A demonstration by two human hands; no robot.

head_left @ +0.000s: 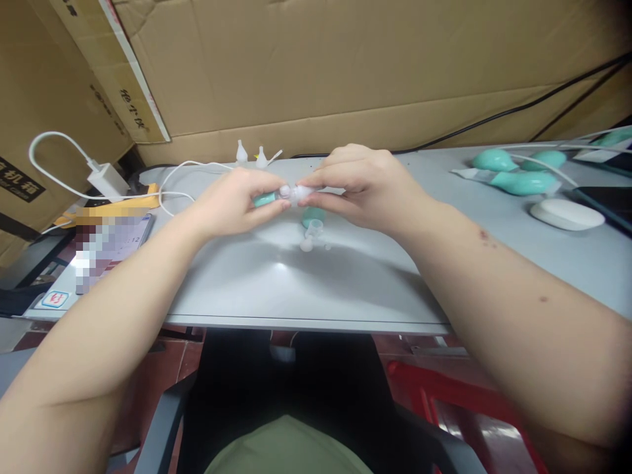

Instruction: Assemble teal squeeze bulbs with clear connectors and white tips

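Note:
My left hand (pixel 239 201) is closed around a small teal bulb piece (pixel 265 199) with a clear neck. A translucent whitish nozzle-like cap (pixel 300 193) is pinched between the thumb and fingers of my right hand (pixel 363 184). The two pieces meet end to end above the table; whether they are joined cannot be made out. Just below my hands, another teal bulb (pixel 313 216) lies partly hidden, with translucent plastic parts (pixel 311 236) in front of it. Two whitish pointed nozzles (pixel 241 152) stand behind my left hand.
Teal bulbs (pixel 524 182) lie at the right, near a white oval case (pixel 567 214) and cables. On the left are a phone (pixel 141 230), a white charger (pixel 107 181) with its cable, and a yellow object (pixel 116 212). Cardboard (pixel 316 66) walls the grey table's (pixel 345 289) back edge.

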